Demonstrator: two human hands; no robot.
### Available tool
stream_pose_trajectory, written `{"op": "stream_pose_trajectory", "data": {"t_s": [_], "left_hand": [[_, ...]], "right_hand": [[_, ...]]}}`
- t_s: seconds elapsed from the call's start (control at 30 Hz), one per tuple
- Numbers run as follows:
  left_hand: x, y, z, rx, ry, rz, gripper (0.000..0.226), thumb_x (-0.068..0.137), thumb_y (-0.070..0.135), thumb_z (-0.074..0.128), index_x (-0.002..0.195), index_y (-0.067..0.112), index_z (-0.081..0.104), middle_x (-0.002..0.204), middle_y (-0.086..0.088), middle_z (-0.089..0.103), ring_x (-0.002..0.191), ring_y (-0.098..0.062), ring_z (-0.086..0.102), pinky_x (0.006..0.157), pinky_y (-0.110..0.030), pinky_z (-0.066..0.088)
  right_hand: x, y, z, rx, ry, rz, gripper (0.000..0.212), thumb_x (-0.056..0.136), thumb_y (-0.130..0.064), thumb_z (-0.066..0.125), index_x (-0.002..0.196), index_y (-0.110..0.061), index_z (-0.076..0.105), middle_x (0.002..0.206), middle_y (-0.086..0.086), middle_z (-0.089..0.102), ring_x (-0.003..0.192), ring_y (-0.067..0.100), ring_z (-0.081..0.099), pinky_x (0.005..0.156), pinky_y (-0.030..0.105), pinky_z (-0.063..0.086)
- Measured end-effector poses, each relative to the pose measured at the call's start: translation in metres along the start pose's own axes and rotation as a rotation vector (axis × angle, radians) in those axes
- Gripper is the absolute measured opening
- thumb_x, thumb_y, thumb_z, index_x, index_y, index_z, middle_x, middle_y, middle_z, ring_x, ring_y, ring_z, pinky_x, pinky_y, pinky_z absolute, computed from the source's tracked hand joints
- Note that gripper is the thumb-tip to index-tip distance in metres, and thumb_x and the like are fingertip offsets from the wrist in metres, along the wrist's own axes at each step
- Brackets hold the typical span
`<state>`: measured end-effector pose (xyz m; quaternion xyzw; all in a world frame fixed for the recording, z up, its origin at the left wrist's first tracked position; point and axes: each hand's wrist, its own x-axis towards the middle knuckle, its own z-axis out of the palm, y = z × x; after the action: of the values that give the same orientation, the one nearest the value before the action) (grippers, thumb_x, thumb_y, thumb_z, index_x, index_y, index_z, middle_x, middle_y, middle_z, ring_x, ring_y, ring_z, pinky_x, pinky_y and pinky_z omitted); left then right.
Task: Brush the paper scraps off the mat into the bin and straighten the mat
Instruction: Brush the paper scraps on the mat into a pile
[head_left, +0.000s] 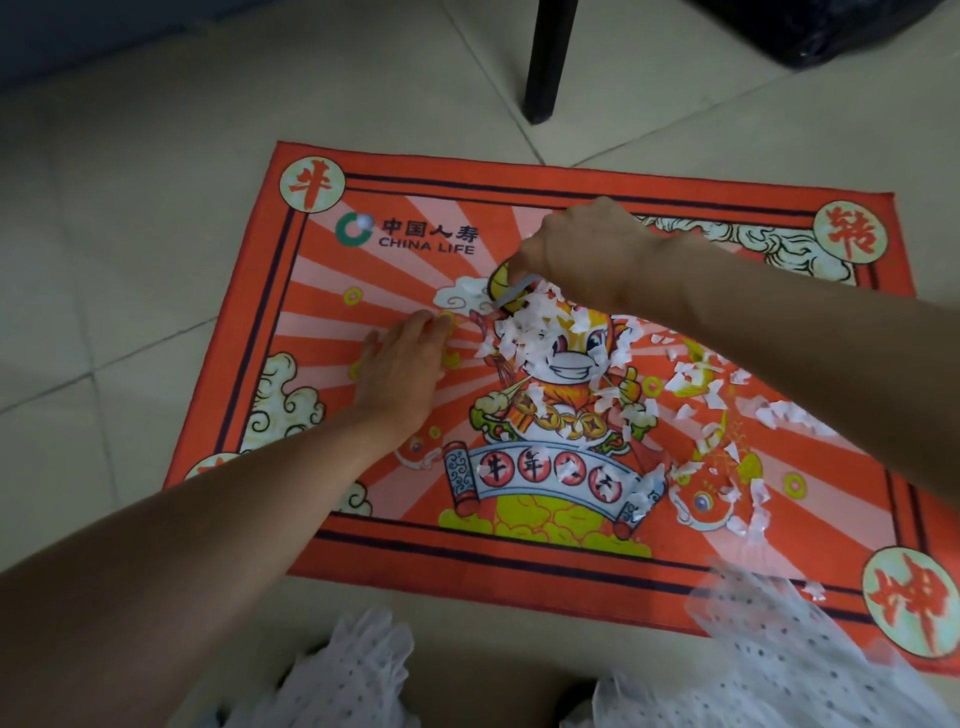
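Observation:
An orange-red printed mat (519, 551) lies on the tiled floor, turned slightly askew. White paper scraps (540, 338) are heaped at its middle, with more scattered over the right half (779, 415). My left hand (402, 371) presses flat on the mat left of the heap, fingers spread. My right hand (576, 254) reaches across from the right and is closed on a small grey flat tool (511, 297) whose edge touches the top of the heap. A black bin bag (831, 31) sits at the far right corner.
A black furniture leg (548, 62) stands on the floor just beyond the mat's far edge. A dark wall base (104, 36) runs along the top left. White dotted fabric of my clothing (810, 654) overlaps the mat's near right corner.

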<state>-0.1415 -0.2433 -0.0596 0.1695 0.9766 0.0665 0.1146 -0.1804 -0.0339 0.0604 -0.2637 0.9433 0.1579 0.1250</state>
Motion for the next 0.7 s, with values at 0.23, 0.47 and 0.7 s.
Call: {"op": "stream_pose_trajectory", "data": {"t_s": [0.23, 0.47, 0.7], "left_hand": [[0.002, 0.001, 0.002, -0.011, 0.002, -0.007, 0.063, 0.092, 0.005, 0.056, 0.149, 0.019, 0.032, 0.152, -0.004, 0.032, 0.14, -0.026, 0.034, 0.113, -0.054, 0.029], [0.003, -0.001, 0.002, -0.003, -0.018, -0.003, 0.063, 0.091, 0.008, 0.059, 0.148, 0.018, 0.034, 0.148, -0.005, 0.036, 0.133, -0.03, 0.042, 0.109, -0.055, 0.033], [0.002, 0.0, -0.001, -0.006, -0.019, 0.003, 0.061, 0.091, 0.007, 0.058, 0.146, 0.019, 0.035, 0.146, -0.005, 0.038, 0.131, -0.029, 0.044, 0.109, -0.056, 0.034]], "right_hand": [[0.028, -0.012, -0.004, 0.043, 0.031, 0.046, 0.053, 0.091, 0.001, 0.052, 0.139, -0.019, 0.045, 0.12, 0.013, 0.056, 0.104, 0.033, 0.058, 0.068, 0.035, 0.042], [0.042, -0.035, -0.007, 0.003, 0.003, -0.027, 0.046, 0.094, -0.001, 0.048, 0.138, -0.011, 0.042, 0.125, 0.016, 0.052, 0.111, 0.033, 0.054, 0.074, 0.035, 0.041], [0.03, -0.014, -0.018, 0.001, -0.059, -0.1, 0.038, 0.095, -0.005, 0.048, 0.131, -0.017, 0.049, 0.127, 0.012, 0.051, 0.112, 0.031, 0.052, 0.077, 0.034, 0.039]]}}
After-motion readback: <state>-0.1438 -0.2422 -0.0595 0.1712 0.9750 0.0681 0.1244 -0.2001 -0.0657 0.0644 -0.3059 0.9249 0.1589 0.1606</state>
